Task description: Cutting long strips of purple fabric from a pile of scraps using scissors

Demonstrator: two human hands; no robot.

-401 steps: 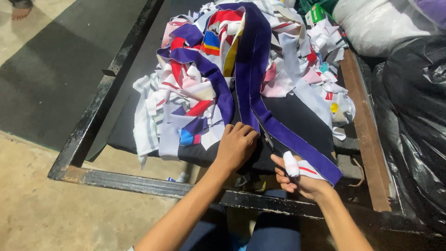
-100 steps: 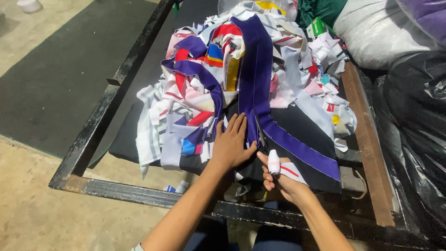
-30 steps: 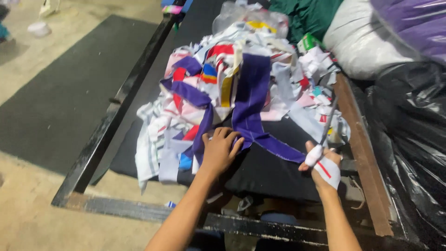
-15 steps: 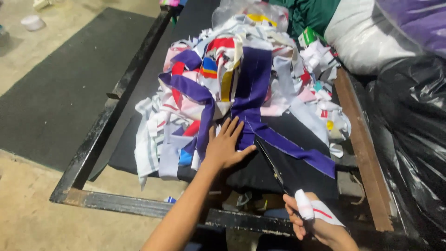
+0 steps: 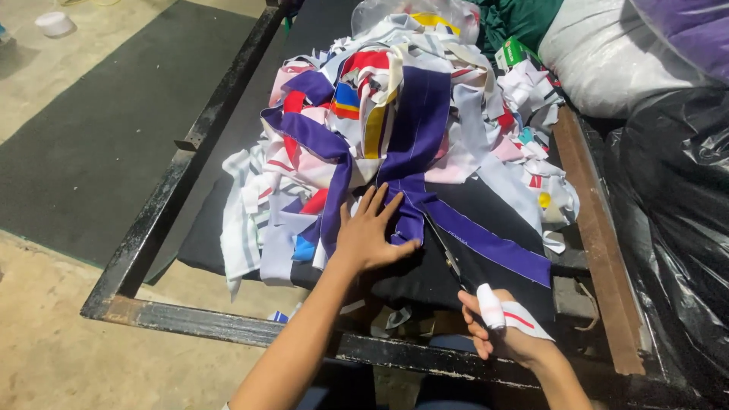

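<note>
Quickly, per item:
Left hand: left hand lies flat, fingers spread open, palm down on the purple strip where that strip bends over the black cloth.
Right hand: right hand sits near the front rail, fingers curled closed around the handles of the scissors; a white bandage wraps one finger, white tape with a red line crosses the back of the hand.
Scissors: dark blades point up and away from the right hand, lying along the near edge of the purple strip; whether the blades are parted, cannot tell.
Purple strip: runs down from the scrap pile, kinks beside the left hand, then angles right across the black cloth, pale stitching along its edges.
Scrap pile: white, red, pink, yellow, blue and purple fabric offcuts heaped on the table, spilling over its left side.
Table: black metal frame, brown wooden rail on the right side.
Surroundings: black plastic bag right of the wooden rail, white sack behind it, dark mat on the floor at left.
</note>
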